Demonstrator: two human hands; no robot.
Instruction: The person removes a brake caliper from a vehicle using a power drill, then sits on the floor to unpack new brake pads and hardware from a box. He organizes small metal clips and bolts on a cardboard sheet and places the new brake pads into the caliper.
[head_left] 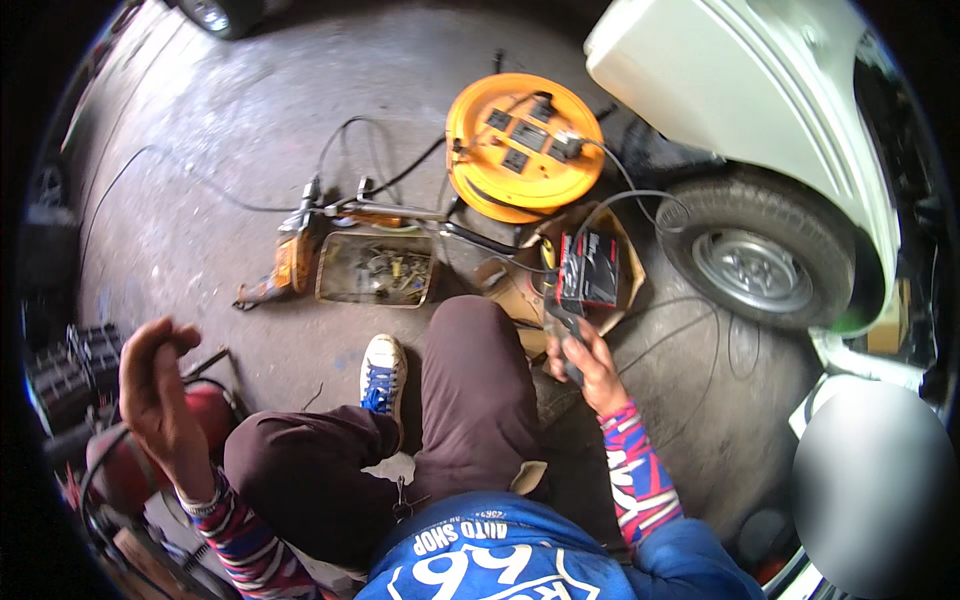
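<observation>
My right hand point(590, 370) is closed round the grip of a dark, slim handled tool point(567, 322), just this side of an open cardboard box point(520, 303). The tool's far end overlaps the box, and its exact kind is unclear. In that box sits a black and red carton point(590, 268). Off to the left, my left hand point(165, 410) is raised with nothing in it, its fingers extended and slightly bent. It is above a red rounded tank point(115, 470). Between my hands are my bent knees point(475, 370) and one white shoe with blue laces point(380, 375).
A yellow cable reel point(525, 150) with sockets stands ahead. A metal tray point(322, 270) of small parts sits beside an orange power tool point(292, 262). Cables point(235, 200) trail over the concrete floor point(230, 110). A white vehicle point(740, 80) and its wheel point(755, 265) block the right.
</observation>
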